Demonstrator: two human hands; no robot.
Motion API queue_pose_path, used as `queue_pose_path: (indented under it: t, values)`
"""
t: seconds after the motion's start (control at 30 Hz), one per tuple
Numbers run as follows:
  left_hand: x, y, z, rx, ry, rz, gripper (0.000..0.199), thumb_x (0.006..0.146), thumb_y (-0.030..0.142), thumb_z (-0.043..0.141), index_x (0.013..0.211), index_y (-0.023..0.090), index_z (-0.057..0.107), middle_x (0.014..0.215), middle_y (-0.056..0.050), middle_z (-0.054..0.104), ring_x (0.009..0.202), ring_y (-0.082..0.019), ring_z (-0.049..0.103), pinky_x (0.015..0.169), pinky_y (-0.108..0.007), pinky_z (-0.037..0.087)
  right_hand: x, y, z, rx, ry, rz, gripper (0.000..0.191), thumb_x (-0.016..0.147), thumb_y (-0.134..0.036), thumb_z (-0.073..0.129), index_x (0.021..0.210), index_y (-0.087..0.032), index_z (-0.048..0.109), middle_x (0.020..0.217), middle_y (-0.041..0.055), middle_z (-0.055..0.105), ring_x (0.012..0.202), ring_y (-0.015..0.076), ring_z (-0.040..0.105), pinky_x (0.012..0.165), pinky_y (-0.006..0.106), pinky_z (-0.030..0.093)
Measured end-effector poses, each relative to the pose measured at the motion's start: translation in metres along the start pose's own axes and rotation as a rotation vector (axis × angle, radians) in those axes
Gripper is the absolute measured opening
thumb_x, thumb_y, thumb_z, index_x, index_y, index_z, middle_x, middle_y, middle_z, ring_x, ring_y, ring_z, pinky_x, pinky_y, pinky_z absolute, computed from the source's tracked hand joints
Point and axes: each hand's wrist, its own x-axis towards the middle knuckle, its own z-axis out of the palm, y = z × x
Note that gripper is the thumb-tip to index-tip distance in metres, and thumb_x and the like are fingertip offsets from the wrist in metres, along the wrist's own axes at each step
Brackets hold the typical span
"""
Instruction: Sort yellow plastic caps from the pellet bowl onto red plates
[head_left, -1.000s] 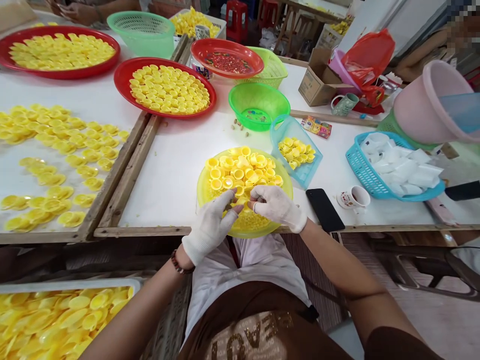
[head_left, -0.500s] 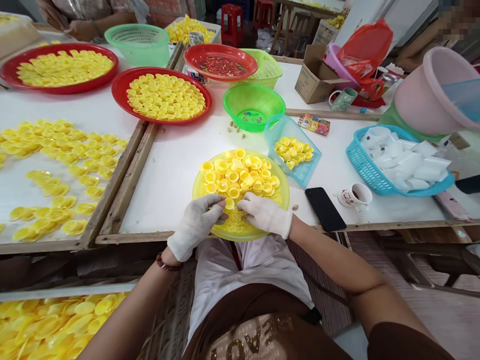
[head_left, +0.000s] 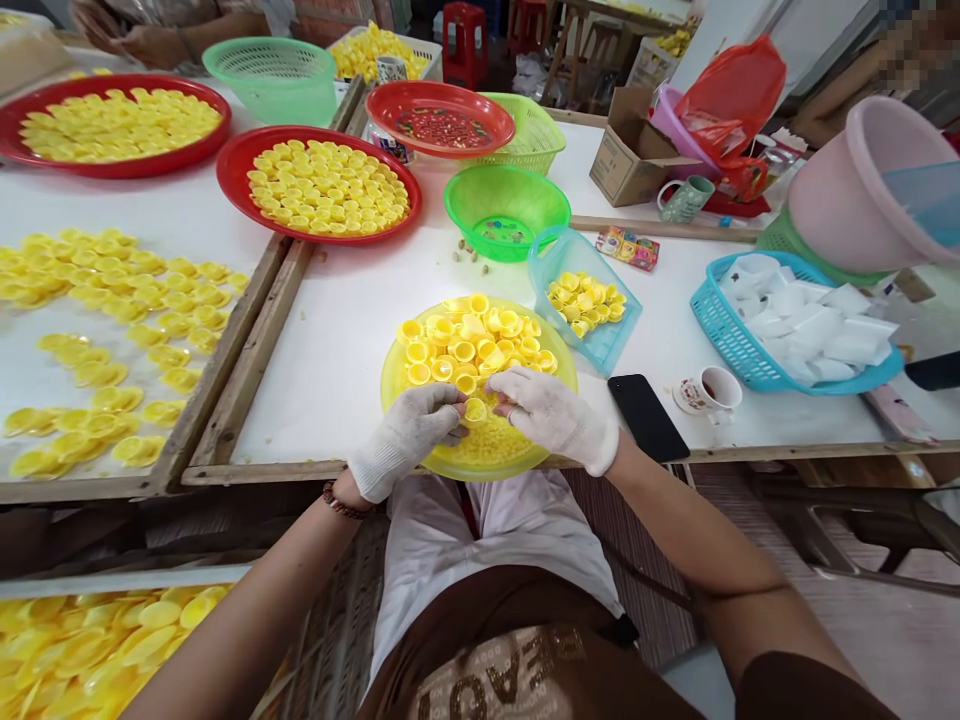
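Both of my hands wear white gloves and meet over a yellow basin (head_left: 391, 360) at the table's front edge. The basin holds small round yellow cups (head_left: 463, 351) heaped at the back and fine yellow bits (head_left: 495, 445) in front. My left hand (head_left: 414, 437) pinches one yellow cup (head_left: 475, 410) by its left side, its opening facing up. Just right of that cup is my right hand (head_left: 556, 412), fingers bent together; whatever lies between its fingertips is too small to make out.
Behind the basin stand a green bowl (head_left: 508, 210) and a light blue scoop (head_left: 625, 310) with yellow cups. To the right are a black phone (head_left: 648, 417), a mug (head_left: 699, 393) and a blue basket (head_left: 739, 335). Red trays (head_left: 409, 205) stand at the left; a person's hands (head_left: 154, 45) show behind.
My left hand and the cup in it have moved a little to the right. My right hand has also shifted right, and the view has turned slightly.
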Motion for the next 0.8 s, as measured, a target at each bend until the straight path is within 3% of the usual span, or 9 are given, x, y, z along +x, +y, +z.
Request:
queue_pose_path:
  t: [0.17,0.33,0.57,0.8]
  values:
    - [-0.004,0.000,-0.005,-0.060,0.004,0.022,0.033,0.073,0.040,0.070,0.093,0.015,0.064,0.083,-0.003,0.067,0.069,-0.016,0.069,0.066,-0.028,0.059,-0.009,-0.003,0.007,-0.290,-0.155,0.049,0.012,0.095,-0.017,0.055,0.101,-0.014,0.064,0.101,0.0109,0.065,0.095,0.0253,0.060,0.087,0.038,0.047]
    - [-0.009,0.000,-0.007,-0.019,0.032,0.057,0.030,0.076,0.041,0.066,0.091,0.015,0.064,0.082,-0.003,0.066,0.071,-0.016,0.068,0.065,-0.026,0.056,-0.006,-0.006,0.021,-0.270,-0.297,0.072,0.021,0.094,-0.005,0.047,0.102,-0.014,0.065,0.098,0.0090,0.066,0.087,0.0196,0.062,0.077,0.031,0.046]
    - [-0.009,-0.004,-0.002,0.244,0.066,0.227,0.023,0.083,0.036,0.056,0.078,0.016,0.066,0.071,-0.002,0.064,0.062,-0.013,0.057,0.057,-0.023,0.046,-0.003,-0.007,0.006,-0.012,0.019,-0.022,0.018,0.096,-0.010,0.048,0.100,-0.016,0.064,0.101,0.0080,0.066,0.097,0.0193,0.060,0.088,0.031,0.047]
    - [-0.014,-0.009,-0.012,-0.006,0.096,0.125,0.023,0.077,0.030,0.061,0.093,0.015,0.065,0.075,-0.004,0.069,0.067,-0.016,0.068,0.064,-0.026,0.056,-0.014,-0.006,0.008,-0.116,0.074,0.011,0.023,0.096,-0.011,0.046,0.105,-0.020,0.066,0.105,0.0088,0.069,0.097,0.0223,0.064,0.088,0.035,0.050]
